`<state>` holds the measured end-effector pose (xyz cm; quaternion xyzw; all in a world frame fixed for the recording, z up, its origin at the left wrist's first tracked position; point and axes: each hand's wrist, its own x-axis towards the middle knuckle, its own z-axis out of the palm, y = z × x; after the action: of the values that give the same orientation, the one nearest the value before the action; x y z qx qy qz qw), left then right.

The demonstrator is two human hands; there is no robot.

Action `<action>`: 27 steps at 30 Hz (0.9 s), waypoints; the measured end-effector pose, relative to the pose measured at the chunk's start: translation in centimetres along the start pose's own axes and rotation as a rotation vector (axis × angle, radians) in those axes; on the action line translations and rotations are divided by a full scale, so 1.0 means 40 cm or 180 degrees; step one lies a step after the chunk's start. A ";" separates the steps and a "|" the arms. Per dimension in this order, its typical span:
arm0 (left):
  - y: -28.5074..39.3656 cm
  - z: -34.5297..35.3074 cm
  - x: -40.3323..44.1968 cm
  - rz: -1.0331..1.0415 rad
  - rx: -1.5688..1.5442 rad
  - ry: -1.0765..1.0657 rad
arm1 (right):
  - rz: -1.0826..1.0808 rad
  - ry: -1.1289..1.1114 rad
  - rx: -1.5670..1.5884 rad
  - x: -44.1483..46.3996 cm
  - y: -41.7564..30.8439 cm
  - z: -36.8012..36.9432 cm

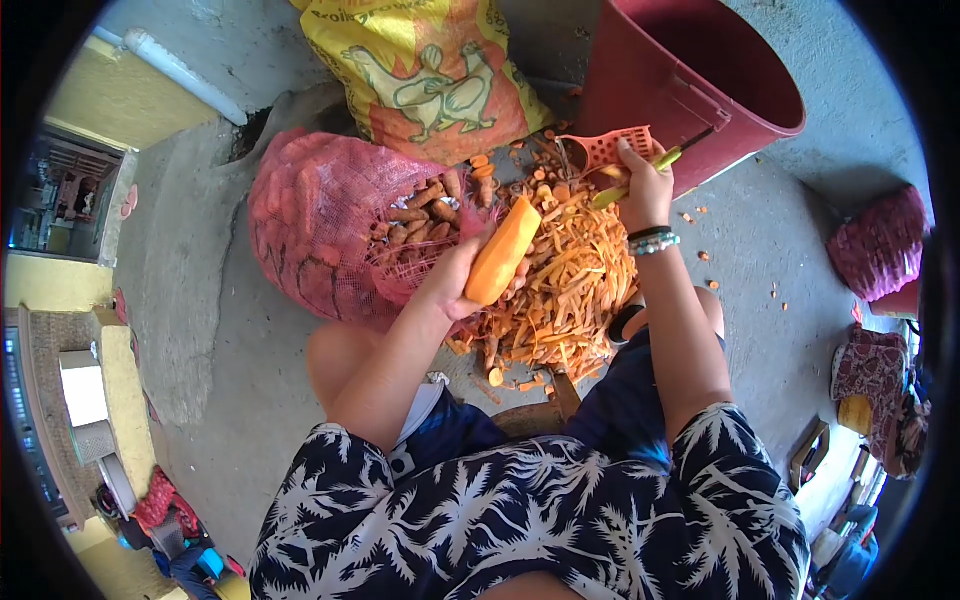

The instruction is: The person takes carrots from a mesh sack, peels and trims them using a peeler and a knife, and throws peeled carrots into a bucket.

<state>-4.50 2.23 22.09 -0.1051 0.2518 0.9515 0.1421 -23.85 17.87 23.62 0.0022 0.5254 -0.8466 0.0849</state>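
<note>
1. Left grip [455,285] is pinching a peeled carrot [503,250]: the fingers are curling around its lower end, probably because a hold there is leaving most of the length exposed. The carrot is slanting upward over the peelings, its tip pointing away from me.

2. My right grip [645,190] is closing around a slim green-yellow tool [667,158]. I am seeing 1 end jutting out on each side of the fingers, which is suggesting a hold around the middle. The thumb is lying against a perforated orange-red piece [600,150]; I cannot tell whether that piece is being gripped too.

3. Between and beyond my 2 knees, a heap of peelings [575,270] is covering part of the floor [200,300]. It is lying partly below both hands, presumably within easy reach.

4. To the left, a pink mesh sack [300,230] is lying with its torn opening toward the heap, so its unpeeled carrots [425,210] are sitting near my left grip.

5. Behind the heap, a red bin [640,90] is standing beside a printed yellow bag [430,70], both seemingly leaving the nearer floor to the peelings.
</note>
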 end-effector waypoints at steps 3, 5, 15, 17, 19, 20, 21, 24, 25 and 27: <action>-0.007 -0.010 0.000 0.0141 -0.0151 -0.0005 | 0.0140 -0.0332 0.0021 -0.088 -0.031 0.040; -0.002 0.019 -0.005 0.0298 -0.0148 0.0442 | 0.0226 -0.0400 0.0024 -0.125 -0.035 0.049; -0.021 -0.014 0.026 0.0402 0.0074 0.0918 | 0.0305 -0.0549 -0.0316 -0.119 -0.021 0.040; -0.026 -0.014 0.027 0.0357 0.0097 0.0981 | 0.0661 -0.1434 -0.1106 -0.148 -0.020 0.040; -0.034 -0.017 0.022 0.0162 0.0324 0.1165 | 0.0371 -0.1355 -0.1123 -0.151 -0.004 0.049; -0.032 -0.022 0.019 0.0151 0.0324 0.1168 | 0.0167 -0.1214 -0.1389 -0.133 -0.017 0.049; -0.026 -0.029 0.015 -0.0045 0.0347 0.0944 | 0.0028 -0.0689 -0.1330 -0.093 -0.004 0.037; -0.016 -0.023 -0.003 -0.0223 0.0338 0.0511 | -0.0824 0.0187 -0.0919 0.031 0.011 -0.026; -0.015 -0.025 -0.008 -0.0194 0.0321 0.0508 | -0.0526 0.0211 -0.0782 0.030 -0.003 -0.031; -0.011 -0.021 -0.014 0.0000 0.0384 0.0760 | -0.0290 0.0124 -0.0761 -0.002 -0.015 -0.030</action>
<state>-3.72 2.06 21.32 -0.2088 0.3237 0.9153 0.1173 -23.97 19.20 23.62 -0.0153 0.6236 -0.7808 0.0359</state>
